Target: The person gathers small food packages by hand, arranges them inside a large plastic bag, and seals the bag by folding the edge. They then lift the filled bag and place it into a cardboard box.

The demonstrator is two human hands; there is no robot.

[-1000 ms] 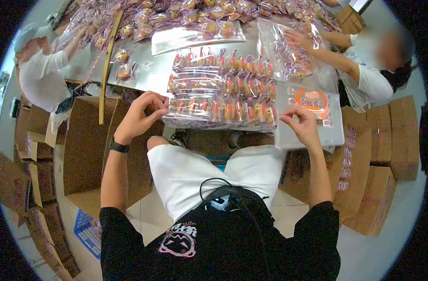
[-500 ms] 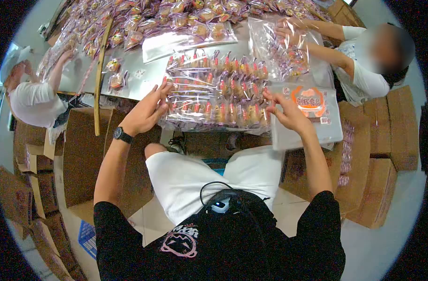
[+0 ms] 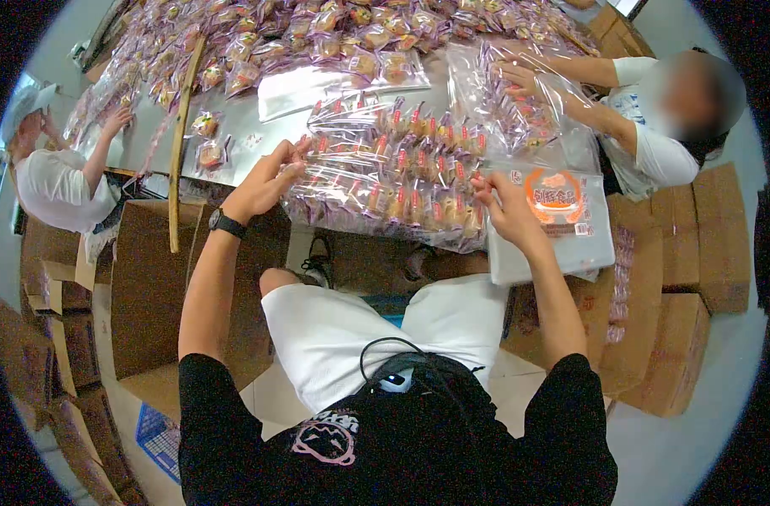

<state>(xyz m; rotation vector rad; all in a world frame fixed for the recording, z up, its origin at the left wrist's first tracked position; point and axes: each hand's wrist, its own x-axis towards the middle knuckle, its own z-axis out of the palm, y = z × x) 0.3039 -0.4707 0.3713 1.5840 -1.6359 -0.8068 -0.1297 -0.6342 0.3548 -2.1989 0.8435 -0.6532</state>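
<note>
A large clear plastic bag filled with rows of individually wrapped cakes lies at the table's near edge in front of me. My left hand is closed on its left side, thumb and fingers pinching the film. On the opposite side, my right hand grips the bag's right edge between thumb and fingers. Right of the bag, partly under my right forearm, rests a stack of flat printed bags with an orange design.
Wrapped cakes are heaped across the table's far side. A wooden strip crosses the left part. Co-workers sit at left and right, the right one handling a clear bag. Cardboard boxes stand around me.
The filled bag has tilted, its right side shifting toward me, and its rows now slant. Both my hands keep hold of its sides. The left co-worker's hand has lifted slightly.
</note>
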